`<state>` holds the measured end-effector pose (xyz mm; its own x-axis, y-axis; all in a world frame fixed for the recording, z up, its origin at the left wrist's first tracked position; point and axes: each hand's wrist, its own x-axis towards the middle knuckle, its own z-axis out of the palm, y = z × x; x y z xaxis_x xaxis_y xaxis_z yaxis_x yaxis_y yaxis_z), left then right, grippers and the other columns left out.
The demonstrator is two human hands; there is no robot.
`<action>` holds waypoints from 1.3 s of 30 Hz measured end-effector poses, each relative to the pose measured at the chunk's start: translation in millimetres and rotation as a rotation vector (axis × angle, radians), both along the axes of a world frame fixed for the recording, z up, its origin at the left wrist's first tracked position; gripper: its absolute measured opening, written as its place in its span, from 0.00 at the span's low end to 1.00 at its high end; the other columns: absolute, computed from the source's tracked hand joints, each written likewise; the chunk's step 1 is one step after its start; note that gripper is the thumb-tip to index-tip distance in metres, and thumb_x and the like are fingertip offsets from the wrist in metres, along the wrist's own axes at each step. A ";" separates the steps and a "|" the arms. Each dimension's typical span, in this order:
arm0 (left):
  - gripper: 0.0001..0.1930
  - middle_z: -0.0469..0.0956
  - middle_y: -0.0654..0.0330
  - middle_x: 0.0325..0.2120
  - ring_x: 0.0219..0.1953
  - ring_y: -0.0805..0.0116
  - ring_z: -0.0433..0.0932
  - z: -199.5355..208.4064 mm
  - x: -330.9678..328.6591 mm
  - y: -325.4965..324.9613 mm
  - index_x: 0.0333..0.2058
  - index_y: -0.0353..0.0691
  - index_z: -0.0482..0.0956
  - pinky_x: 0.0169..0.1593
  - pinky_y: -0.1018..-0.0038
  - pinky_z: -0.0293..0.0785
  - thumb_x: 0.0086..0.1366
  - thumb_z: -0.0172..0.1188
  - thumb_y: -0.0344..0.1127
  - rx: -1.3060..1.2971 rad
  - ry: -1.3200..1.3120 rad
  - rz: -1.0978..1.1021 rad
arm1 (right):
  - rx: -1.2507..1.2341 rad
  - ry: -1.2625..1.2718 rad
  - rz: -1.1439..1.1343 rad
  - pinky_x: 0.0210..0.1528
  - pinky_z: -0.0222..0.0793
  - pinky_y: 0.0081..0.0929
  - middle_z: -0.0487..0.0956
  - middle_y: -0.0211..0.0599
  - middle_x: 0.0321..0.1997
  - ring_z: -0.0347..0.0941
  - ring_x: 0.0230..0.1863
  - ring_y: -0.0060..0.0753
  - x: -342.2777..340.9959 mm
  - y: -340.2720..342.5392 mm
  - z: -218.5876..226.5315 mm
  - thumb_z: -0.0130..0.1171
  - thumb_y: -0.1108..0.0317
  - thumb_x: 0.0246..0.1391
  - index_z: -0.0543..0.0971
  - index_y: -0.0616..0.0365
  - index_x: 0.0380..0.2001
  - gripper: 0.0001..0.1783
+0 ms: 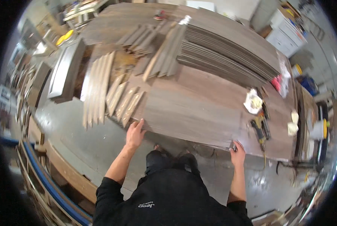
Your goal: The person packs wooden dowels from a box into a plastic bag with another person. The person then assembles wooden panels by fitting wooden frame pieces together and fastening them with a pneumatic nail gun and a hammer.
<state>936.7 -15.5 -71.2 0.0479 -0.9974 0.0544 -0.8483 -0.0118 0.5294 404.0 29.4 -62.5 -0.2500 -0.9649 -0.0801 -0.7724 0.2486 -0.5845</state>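
A flat grey-brown wood panel [191,113] lies along the near edge of the workbench. At its near left corner, my left hand [135,135] grips the edge, with the fingertips at the corner. Beside the near right corner is my right hand [238,153], its fingers closed around a small dark object [233,147] held against the panel's edge. What that object is, I cannot make out. Just past my left hand, several short light-wood strips [125,101] lie side by side.
Behind the panel stands a long stack of grey boards [229,49]. A yellow-and-black power drill [258,130] lies to the right, with a crumpled white wrapper [253,103] beyond it. Longer pale strips [98,88] and a silver-grey cabinet-like box [66,71] are at left.
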 end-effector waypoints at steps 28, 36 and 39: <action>0.14 0.77 0.68 0.31 0.35 0.80 0.74 146.2 6.6 -189.6 0.37 0.43 0.81 0.36 0.77 0.70 0.67 0.64 0.48 0.093 0.722 0.303 | -0.399 -0.281 -0.298 0.46 0.71 0.23 0.84 0.37 0.40 0.77 0.41 0.22 -23.6 -140.3 111.3 0.57 0.60 0.66 0.80 0.64 0.51 0.19; 0.16 0.81 0.58 0.46 0.42 0.71 0.80 148.0 1.6 -177.7 0.53 0.39 0.80 0.42 0.70 0.79 0.72 0.55 0.39 0.152 0.807 0.339 | -0.402 -0.456 -0.343 0.52 0.71 0.31 0.82 0.42 0.49 0.78 0.49 0.34 -56.5 -144.8 63.9 0.58 0.56 0.65 0.80 0.66 0.51 0.22; 0.17 0.85 0.57 0.34 0.35 0.71 0.80 153.7 -28.9 -173.7 0.43 0.35 0.84 0.41 0.70 0.76 0.67 0.62 0.44 -0.013 0.727 0.407 | -0.347 -0.317 -0.285 0.47 0.71 0.31 0.82 0.41 0.46 0.77 0.43 0.32 -75.7 -133.0 81.0 0.54 0.52 0.67 0.77 0.68 0.56 0.28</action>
